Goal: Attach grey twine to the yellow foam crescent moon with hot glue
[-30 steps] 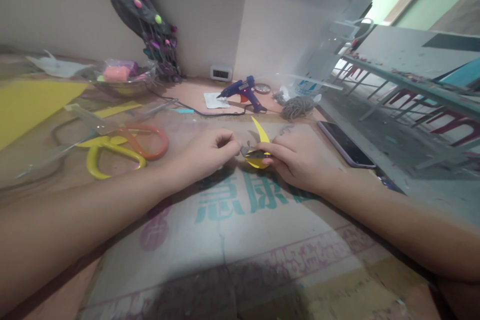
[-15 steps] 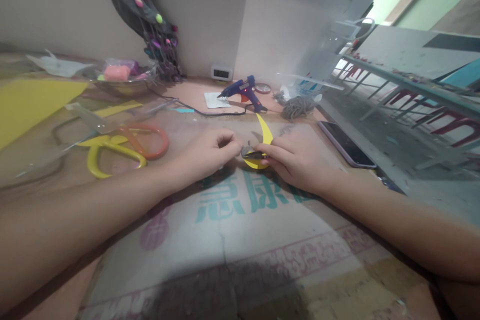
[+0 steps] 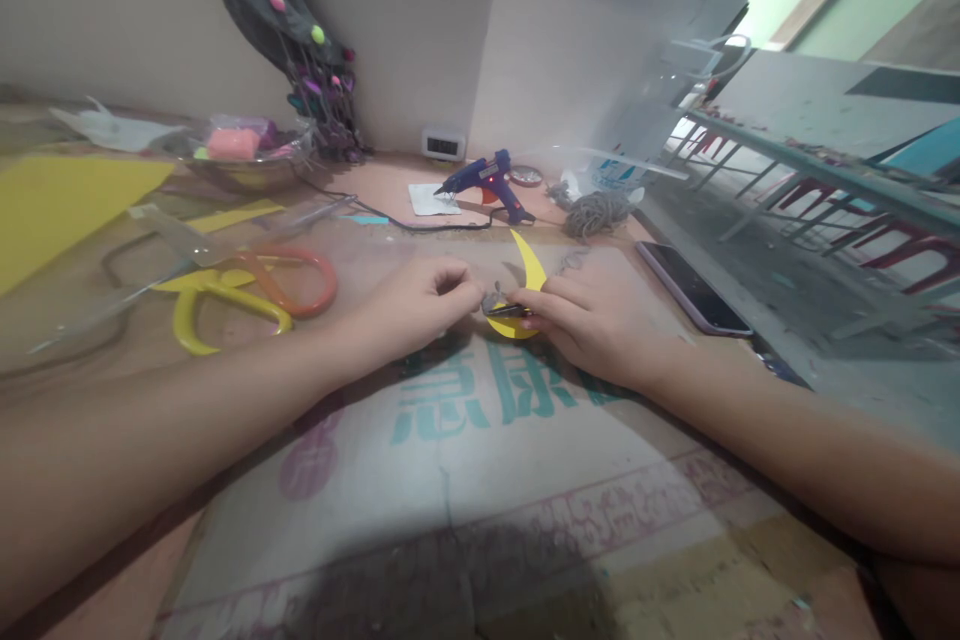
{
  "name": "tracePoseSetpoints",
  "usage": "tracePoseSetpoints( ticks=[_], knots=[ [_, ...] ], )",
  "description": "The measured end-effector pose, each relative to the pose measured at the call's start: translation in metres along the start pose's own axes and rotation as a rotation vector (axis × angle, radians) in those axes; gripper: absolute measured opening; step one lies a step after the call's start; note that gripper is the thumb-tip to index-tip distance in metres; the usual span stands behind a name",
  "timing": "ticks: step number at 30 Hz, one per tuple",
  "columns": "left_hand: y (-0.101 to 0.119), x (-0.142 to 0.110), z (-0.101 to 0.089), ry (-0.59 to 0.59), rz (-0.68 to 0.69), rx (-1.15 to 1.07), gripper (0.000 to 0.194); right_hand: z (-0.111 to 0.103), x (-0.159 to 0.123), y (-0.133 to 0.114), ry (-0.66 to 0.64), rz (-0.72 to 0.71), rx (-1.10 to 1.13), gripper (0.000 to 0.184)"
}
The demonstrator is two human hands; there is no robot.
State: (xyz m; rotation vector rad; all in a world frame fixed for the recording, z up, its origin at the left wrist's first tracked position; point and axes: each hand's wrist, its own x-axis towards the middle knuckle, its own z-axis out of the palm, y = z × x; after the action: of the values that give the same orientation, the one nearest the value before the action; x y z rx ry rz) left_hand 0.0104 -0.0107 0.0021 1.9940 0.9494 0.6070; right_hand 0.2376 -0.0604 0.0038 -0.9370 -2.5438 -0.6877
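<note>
A yellow paper crescent [image 3: 533, 265] lies on the printed cardboard between my two hands, with a small bunch of grey yarn [image 3: 496, 298] at its lower left end. My right hand [image 3: 592, 320] is closed around a slim dark pointed tool [image 3: 510, 311], which looks like tweezers; its tip is against the yarn over the crescent. From the left, my left hand [image 3: 435, 300] pinches thumb and forefinger together right at the yarn's edge. What sits between those fingertips is mostly hidden, but it appears to be the yarn.
Beyond the hands, a blue glue gun [image 3: 487, 182] with a lit red light rests by a white pad [image 3: 433, 200]. A ball of grey yarn [image 3: 596, 214] and a phone [image 3: 694, 288] lie to the right. Scissors [image 3: 232, 305] and yellow paper [image 3: 67, 210] are left.
Almost nothing differs. Both hands keep their hold beside the crescent, with only a very slight shift of the crescent and fingers.
</note>
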Motion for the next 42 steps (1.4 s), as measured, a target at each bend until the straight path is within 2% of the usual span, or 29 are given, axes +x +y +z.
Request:
tracePoseSetpoints(
  ticks=[8, 18, 33, 42],
  knots=[
    [-0.002, 0.0, 0.001, -0.01, 0.003, -0.016, 0.029, 0.004, -0.002, 0.0, 0.028, -0.001, 0.032, 0.025],
    [-0.001, 0.0, 0.001, -0.002, -0.023, -0.044, 0.026, -0.003, 0.002, -0.003, 0.01, 0.068, 0.041, 0.029],
    [0.002, 0.0, 0.001, -0.016, -0.011, -0.001, 0.027, -0.005, 0.002, -0.006, 0.002, -0.013, -0.063, 0.027],
    [0.004, 0.0, 0.0, -0.026, -0.02, 0.017, 0.027, -0.009, 0.002, -0.007, -0.088, -0.035, -0.139, 0.029]
  ],
)
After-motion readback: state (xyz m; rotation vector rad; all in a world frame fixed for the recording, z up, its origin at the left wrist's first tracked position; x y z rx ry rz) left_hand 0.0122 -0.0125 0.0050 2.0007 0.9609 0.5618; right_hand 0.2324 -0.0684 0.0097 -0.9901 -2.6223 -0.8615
